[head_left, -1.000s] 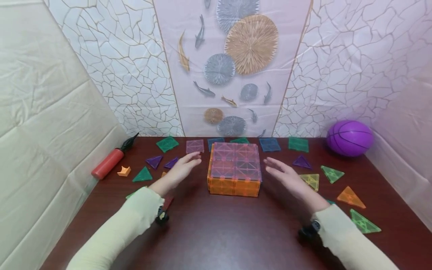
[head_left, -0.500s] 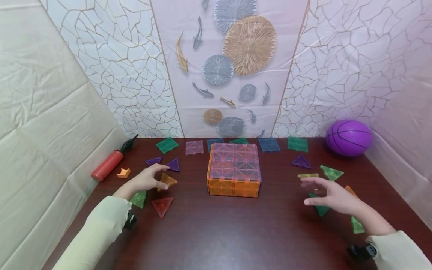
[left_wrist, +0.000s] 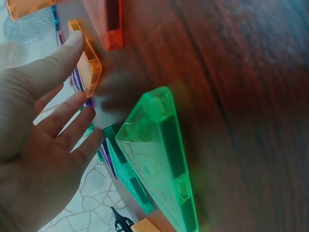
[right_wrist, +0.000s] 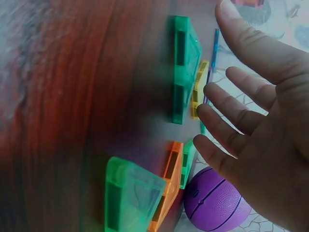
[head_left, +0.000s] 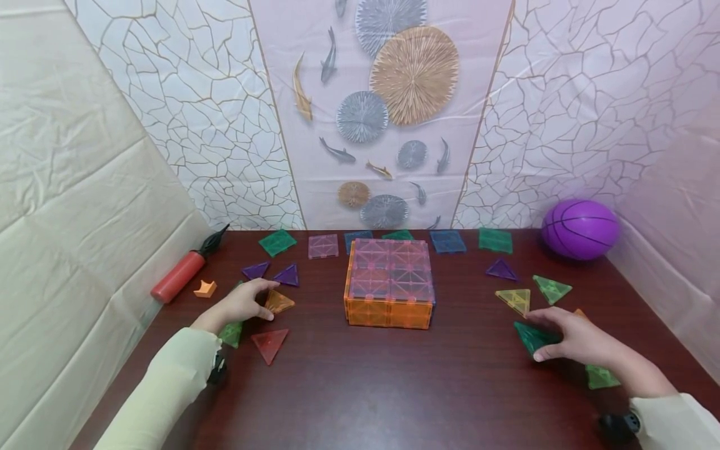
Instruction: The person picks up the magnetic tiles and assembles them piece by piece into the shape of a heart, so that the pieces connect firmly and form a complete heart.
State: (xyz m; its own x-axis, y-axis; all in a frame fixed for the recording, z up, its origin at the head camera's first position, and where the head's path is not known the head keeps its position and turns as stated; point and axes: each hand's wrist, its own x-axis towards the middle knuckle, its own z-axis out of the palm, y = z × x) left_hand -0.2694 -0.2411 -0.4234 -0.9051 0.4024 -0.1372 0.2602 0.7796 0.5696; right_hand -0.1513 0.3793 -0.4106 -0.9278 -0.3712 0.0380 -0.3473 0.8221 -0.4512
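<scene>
My left hand (head_left: 239, 306) hovers at the left of the table, thumb and fingers spread beside an orange triangular magnetic tile (head_left: 281, 302). In the left wrist view the thumb overlaps that tile; whether they touch I cannot tell. A red triangular tile (head_left: 271, 344) lies nearer me, and a light green one (head_left: 230, 334) is partly under the wrist. On the right, my right hand (head_left: 579, 337) is over a dark green triangular tile (head_left: 531, 339), its fingers apart from it in the right wrist view. Between the hands stands a box of tiles (head_left: 390, 312), orange-sided with a pink top.
Square tiles (head_left: 323, 246) line the table's back edge. Purple triangles (head_left: 502, 269) lie on both sides, with yellow (head_left: 516, 300) and light green (head_left: 552, 289) ones at right. A purple ball (head_left: 581, 229), a red hand pump (head_left: 180, 275) and a small orange crown-shaped piece (head_left: 205, 288) sit outermost.
Both hands have moved apart from beside the box, out toward the loose triangles left and right. In the last half second the right hand has come down closer to the dark green tile.
</scene>
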